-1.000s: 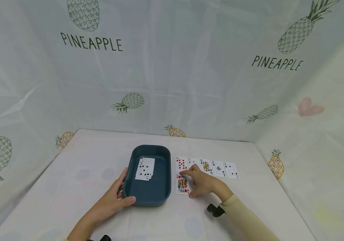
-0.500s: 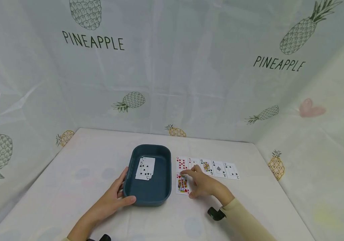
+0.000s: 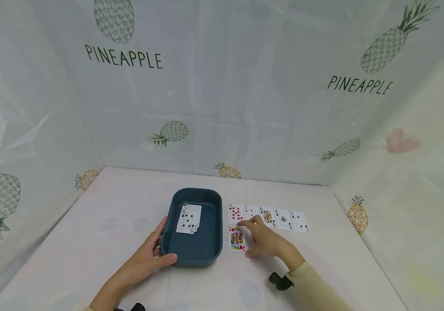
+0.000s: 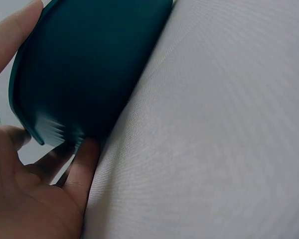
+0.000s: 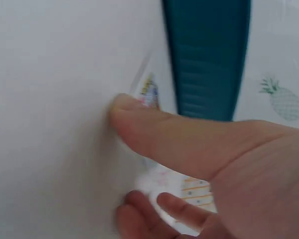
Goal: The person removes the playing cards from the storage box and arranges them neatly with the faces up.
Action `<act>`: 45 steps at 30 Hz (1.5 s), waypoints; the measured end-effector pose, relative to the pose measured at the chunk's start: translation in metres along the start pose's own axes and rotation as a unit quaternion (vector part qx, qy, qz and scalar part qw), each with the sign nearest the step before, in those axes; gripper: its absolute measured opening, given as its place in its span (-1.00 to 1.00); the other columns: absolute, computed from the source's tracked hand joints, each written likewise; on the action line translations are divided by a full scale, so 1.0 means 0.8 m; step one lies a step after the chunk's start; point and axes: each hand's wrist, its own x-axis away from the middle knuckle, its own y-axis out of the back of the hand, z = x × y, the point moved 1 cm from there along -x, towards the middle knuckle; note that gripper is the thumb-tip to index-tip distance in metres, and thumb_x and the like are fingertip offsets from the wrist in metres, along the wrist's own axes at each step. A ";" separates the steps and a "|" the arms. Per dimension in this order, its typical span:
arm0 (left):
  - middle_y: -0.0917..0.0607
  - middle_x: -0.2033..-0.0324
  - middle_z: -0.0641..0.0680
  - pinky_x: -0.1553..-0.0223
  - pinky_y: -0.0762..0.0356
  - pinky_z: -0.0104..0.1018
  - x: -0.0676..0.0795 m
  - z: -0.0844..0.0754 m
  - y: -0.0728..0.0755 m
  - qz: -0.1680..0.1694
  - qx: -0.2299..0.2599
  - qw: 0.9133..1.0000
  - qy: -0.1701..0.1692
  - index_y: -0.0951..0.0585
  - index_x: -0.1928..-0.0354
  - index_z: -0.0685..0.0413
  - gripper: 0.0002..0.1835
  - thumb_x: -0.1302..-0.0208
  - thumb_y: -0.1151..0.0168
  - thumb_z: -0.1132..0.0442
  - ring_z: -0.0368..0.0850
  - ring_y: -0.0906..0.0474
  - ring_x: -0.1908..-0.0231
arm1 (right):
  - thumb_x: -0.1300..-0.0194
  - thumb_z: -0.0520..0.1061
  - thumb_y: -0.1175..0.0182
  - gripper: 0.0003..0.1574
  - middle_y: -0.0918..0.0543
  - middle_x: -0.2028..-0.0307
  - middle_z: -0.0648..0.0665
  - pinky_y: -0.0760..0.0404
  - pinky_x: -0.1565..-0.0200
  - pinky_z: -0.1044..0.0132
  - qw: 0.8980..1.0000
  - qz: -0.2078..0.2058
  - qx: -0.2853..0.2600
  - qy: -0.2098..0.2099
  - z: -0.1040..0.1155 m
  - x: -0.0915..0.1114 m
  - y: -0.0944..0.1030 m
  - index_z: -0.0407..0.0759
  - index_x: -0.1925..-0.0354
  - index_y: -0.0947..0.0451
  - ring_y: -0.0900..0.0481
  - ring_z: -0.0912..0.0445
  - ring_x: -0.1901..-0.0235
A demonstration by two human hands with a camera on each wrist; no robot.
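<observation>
My left hand holds a dark teal tray by its near left corner. Its thumb lies over the rim and the other fingers sit against the outer side, as the left wrist view shows. Inside the tray, a five of spades lies on top of another card. Just right of the tray is a king of hearts, face up on the table. My right hand has its index finger at that card's top edge and its thumb at the lower right corner, pinching it. The palm partly hides the card's right side.
Behind the king runs a row of face-up cards: a nine of hearts, a partly covered three, a queen, an ace of spades and a two. A pineapple-print sheet surrounds the table.
The right index fingertip has shifted slightly right along the king's top edge, uncovering its corner letter. The tray and left hand keep their place; the head view has shifted a little.
</observation>
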 end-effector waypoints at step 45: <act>-0.02 -0.66 0.25 -0.34 -0.54 -0.01 0.000 0.004 -0.002 -0.001 -0.004 1.000 0.016 0.14 -0.72 -0.51 0.12 -0.38 -0.45 -0.03 0.21 -0.34 -0.46 | 0.04 -0.02 -0.76 0.18 -0.35 -0.25 -0.19 -0.49 -0.16 -0.07 0.994 0.024 0.047 -0.091 0.166 -0.170 -0.053 0.10 -0.51 -0.45 -0.33 -0.10 -0.08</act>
